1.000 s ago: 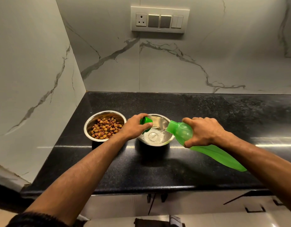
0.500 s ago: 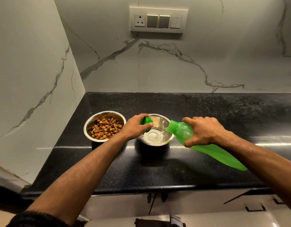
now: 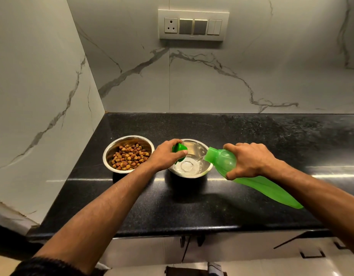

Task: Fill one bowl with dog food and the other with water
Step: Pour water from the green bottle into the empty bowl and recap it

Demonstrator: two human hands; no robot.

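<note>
Two steel bowls stand side by side on the black counter (image 3: 192, 206). The left bowl (image 3: 110, 154) holds brown dog food (image 3: 129, 159). The right bowl (image 3: 200, 150) has a little water in its bottom. My right hand (image 3: 249, 161) grips a green plastic bottle (image 3: 257, 185), tilted with its open mouth over the right bowl's rim; a thin stream of water runs into the bowl. My left hand (image 3: 165, 156) rests at the right bowl's left rim and holds the green bottle cap (image 3: 179, 150).
Marble walls close the counter at the left and back. A switch plate with a socket (image 3: 193, 24) is on the back wall. The counter's front edge runs below my forearms, with cabinet fronts underneath.
The bottle stays tilted over the right bowl and water keeps running in. Both hands hold nearly the same places.
</note>
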